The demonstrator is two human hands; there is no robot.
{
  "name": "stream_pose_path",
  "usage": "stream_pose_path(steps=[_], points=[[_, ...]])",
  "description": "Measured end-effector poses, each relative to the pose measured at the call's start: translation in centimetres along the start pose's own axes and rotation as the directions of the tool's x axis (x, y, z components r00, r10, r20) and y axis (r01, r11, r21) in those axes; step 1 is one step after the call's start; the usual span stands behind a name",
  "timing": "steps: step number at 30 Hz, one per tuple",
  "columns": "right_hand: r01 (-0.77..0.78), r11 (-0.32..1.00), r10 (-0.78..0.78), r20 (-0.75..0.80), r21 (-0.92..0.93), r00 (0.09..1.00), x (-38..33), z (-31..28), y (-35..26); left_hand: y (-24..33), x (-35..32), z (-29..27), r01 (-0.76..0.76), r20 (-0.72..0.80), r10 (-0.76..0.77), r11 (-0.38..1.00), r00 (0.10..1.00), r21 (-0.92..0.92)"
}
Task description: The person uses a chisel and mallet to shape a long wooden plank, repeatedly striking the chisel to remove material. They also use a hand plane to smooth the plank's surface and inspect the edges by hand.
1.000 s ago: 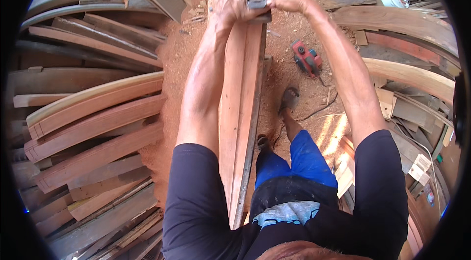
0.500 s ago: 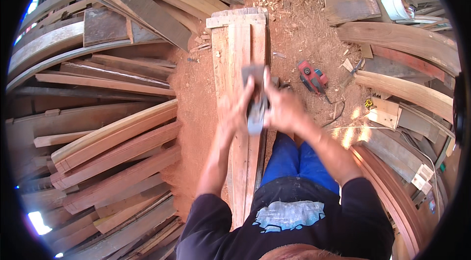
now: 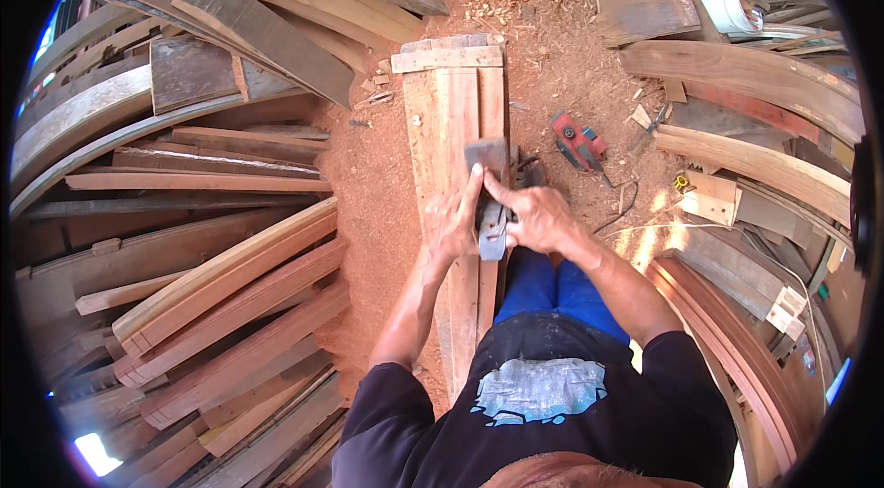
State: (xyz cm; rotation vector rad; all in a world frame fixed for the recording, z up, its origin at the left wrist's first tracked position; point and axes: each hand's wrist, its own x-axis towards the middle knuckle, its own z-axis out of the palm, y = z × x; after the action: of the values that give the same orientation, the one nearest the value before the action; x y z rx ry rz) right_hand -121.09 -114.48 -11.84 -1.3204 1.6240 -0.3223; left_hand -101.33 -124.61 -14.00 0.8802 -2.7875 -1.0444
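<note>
Both hands grip a hand plane (image 3: 491, 228) from its two sides, over a long narrow board (image 3: 458, 110) on a wooden bench (image 3: 422, 133). My left hand (image 3: 453, 219) wraps the plane's left side, index finger stretched along its top. On the other side, my right hand (image 3: 541, 216) is closed round the body, its index finger reaching forward to meet the left one. The plane's dark front block shows ahead of the fingertips and its metal blade end sticks out toward me. Its underside is hidden.
A crosspiece (image 3: 448, 59) spans the bench's far end. Right of the bench, a red power tool (image 3: 578, 143) with a cord lies on sawdust. Stacked timber (image 3: 230, 304) fills the left side; curved planks (image 3: 755, 83) and a white bucket (image 3: 730, 7) stand at the right.
My hands and the plane have come slightly back toward me and to the right along the board. They were blurred by motion before and look sharper now; the grip stays on the plane.
</note>
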Motion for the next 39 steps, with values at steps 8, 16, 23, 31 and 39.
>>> stream_pose_path(steps=[8, 16, 23, 31, 39], points=[[0.373, 0.914, -0.404, -0.441, -0.159, 0.802, 19.5, -22.1, 7.1, 0.3, 30.5, -13.4, 0.122, -0.093, -0.104, 0.967, 0.99, 0.224], [-0.149, 0.574, 0.561, -0.254, 0.805, 0.788, -1.2, -6.1, 18.7, -0.1, 11.0, -5.0, 0.351, -0.555, -0.209, 0.923, 0.805, 0.161], [-0.26, -0.054, 0.91, 0.155, 0.964, 0.385, -14.5, 12.3, 32.1, 3.2, 5.7, 6.1, 0.755, -0.295, -0.705, 0.646, 0.645, 0.107], [-0.645, 0.244, 0.945, -0.027, 0.724, 0.327, -23.2, 16.6, 47.0, 1.7, 5.5, 7.1, 0.679, -0.412, -0.56, 0.692, 0.719, 0.244], [-0.791, 0.36, 0.933, -0.164, 0.495, 0.321, -24.7, 14.5, 61.8, 0.2, 5.7, 7.4, 0.671, -0.421, -0.545, 0.698, 0.725, 0.251]])
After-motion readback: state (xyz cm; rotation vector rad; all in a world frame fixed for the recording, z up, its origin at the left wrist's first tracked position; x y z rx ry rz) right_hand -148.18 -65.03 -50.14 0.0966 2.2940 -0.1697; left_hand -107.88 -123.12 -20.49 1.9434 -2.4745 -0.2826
